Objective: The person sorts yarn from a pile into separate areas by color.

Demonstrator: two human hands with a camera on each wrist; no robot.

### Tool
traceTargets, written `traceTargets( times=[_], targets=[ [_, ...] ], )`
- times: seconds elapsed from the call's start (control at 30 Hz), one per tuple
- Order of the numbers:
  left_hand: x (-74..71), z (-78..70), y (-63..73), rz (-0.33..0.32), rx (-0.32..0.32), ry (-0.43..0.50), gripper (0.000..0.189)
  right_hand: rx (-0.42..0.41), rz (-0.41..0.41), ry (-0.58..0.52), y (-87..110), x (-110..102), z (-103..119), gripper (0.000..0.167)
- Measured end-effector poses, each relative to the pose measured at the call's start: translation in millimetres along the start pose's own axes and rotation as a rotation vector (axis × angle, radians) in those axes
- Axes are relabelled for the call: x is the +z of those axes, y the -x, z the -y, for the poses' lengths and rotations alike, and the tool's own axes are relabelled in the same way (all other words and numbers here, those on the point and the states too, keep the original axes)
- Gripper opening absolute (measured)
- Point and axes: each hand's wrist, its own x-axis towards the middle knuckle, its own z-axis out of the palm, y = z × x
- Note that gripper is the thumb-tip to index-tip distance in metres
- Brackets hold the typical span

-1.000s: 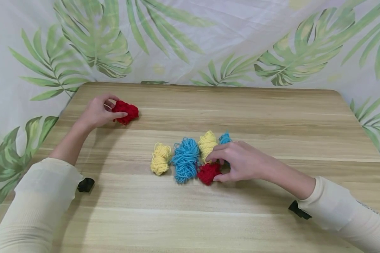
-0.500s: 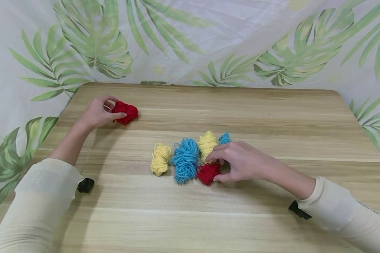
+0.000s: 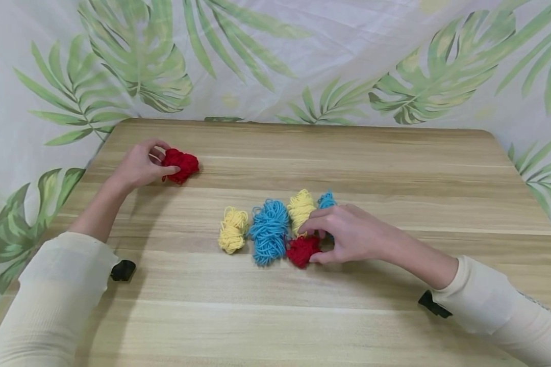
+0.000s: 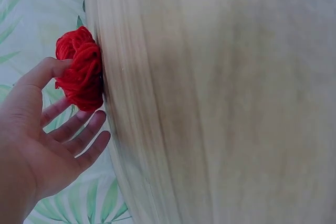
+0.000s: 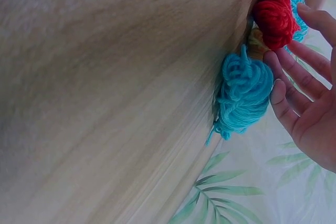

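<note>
At the back left of the table, my left hand (image 3: 142, 164) pinches a red yarn bundle (image 3: 182, 166) between thumb and fingers. The left wrist view has the thumb across that red yarn (image 4: 81, 72), the other fingers spread below it. My right hand (image 3: 349, 234) holds a smaller red yarn bundle (image 3: 303, 251) near the middle, thumb and index finger on either side. Around it lie a large blue bundle (image 3: 269, 232), a yellow bundle (image 3: 300, 210) and a blue bundle (image 5: 244, 98) partly hidden behind the right hand. Another yellow bundle (image 3: 233, 230) lies farther left.
The wooden table (image 3: 257, 326) has rounded back corners. Behind it hangs a white cloth (image 3: 340, 41) printed with green leaves. Black pieces (image 3: 124, 270) show at both cream sleeve cuffs, close over the tabletop.
My left hand has drawn the red yarn bundle slightly left and toward me. The right hand and the middle bundles have stayed in place.
</note>
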Motion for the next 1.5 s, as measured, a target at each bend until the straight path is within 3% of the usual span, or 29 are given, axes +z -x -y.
traceTargets(
  times=[0.8, 1.5],
  targets=[
    [-6.1, -2.6, 8.2, 0.049, 0.041, -0.012, 0.061, -0.007, 0.001, -0.003, -1.3, 0.8, 0.3, 0.036],
    [-4.4, -4.4, 12.7, 0.017, 0.047, 0.014, 0.062, -0.007, 0.011, 0.004, -1.3, 2.3, 0.6, 0.037]
  ],
)
